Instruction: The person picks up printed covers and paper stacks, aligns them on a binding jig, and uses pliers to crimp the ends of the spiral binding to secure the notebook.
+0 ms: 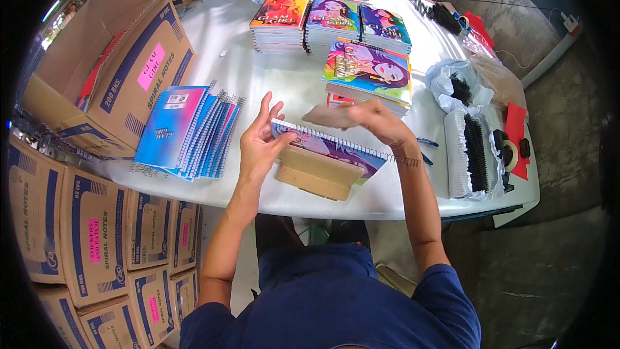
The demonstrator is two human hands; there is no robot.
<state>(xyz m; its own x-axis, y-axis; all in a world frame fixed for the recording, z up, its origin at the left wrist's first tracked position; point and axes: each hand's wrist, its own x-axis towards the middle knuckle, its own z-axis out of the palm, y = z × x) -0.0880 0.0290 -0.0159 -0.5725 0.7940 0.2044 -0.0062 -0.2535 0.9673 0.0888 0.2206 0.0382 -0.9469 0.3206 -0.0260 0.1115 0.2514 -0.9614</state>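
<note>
My left hand [263, 141] is closed on the left end of a spiral notebook [323, 147], its thumb on the colourful cover and its other fingers behind. The notebook stands on edge, bound side up, against a small brown cardboard stand [316, 178]. A dark spiral wire [405, 160] runs along its punched edge and sticks out past the right end, near my right wrist. Over the binding, my right hand [381, 124] is smeared by motion, and whether its fingers hold anything cannot be made out. Several blue bound notebooks [177, 130] lie overlapped to the left.
Notebook stacks [368, 71] stand on the white table [278, 81] beyond my hands. An open carton [158, 68] sits at the left; closed cartons [97, 232] are piled below. At the right are a box of black spiral wires [476, 155], a tape roll [509, 155] and blue-handled pliers [426, 148].
</note>
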